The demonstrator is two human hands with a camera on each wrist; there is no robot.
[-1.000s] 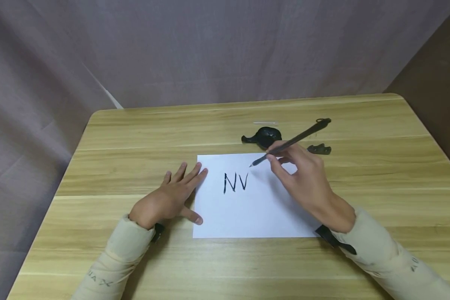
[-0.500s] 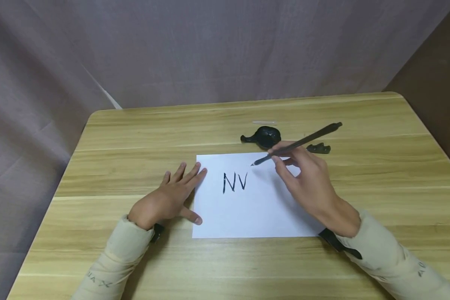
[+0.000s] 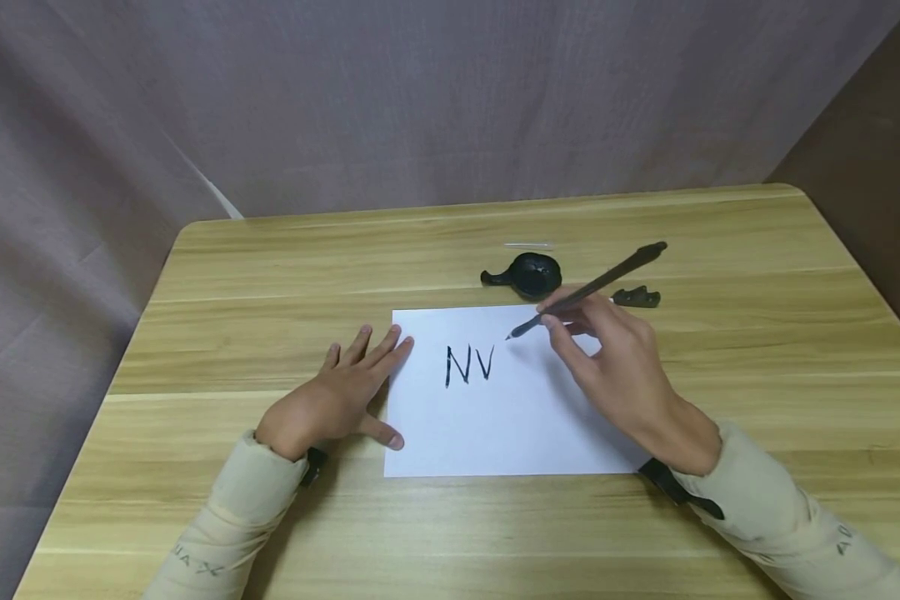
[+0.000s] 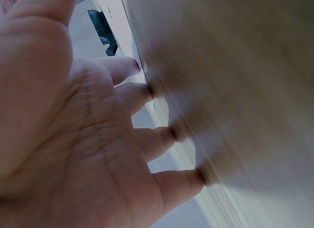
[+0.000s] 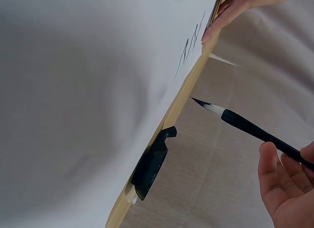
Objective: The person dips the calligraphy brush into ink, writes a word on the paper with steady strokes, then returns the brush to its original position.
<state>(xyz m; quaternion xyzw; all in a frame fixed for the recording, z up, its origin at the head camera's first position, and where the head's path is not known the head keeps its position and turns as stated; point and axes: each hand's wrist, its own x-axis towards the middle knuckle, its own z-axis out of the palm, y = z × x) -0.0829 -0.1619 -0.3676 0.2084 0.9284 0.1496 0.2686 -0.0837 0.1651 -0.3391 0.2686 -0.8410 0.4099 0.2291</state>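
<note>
Between thumb and fingers my right hand pinches a dark writing brush, tilted with its handle up to the right. In the right wrist view the brush has a white bristle base and a black inked tip, held off the paper. White paper lies on the table, bearing the black letters N and V; the tip hovers just right of the V. With fingers spread, my left hand rests at the paper's left edge, fingertips touching down in the left wrist view.
Behind the paper sits a black ink dish with a curved handle. A dark brush rest lies to its right, partly behind my right hand. A thin clear rod lies farther back on the wooden table, before a grey curtain.
The right hand shifted slightly right, the brush handle swinging out and then partly back. The brush tip moved a little right and lower. My left hand and the letters look unchanged.
</note>
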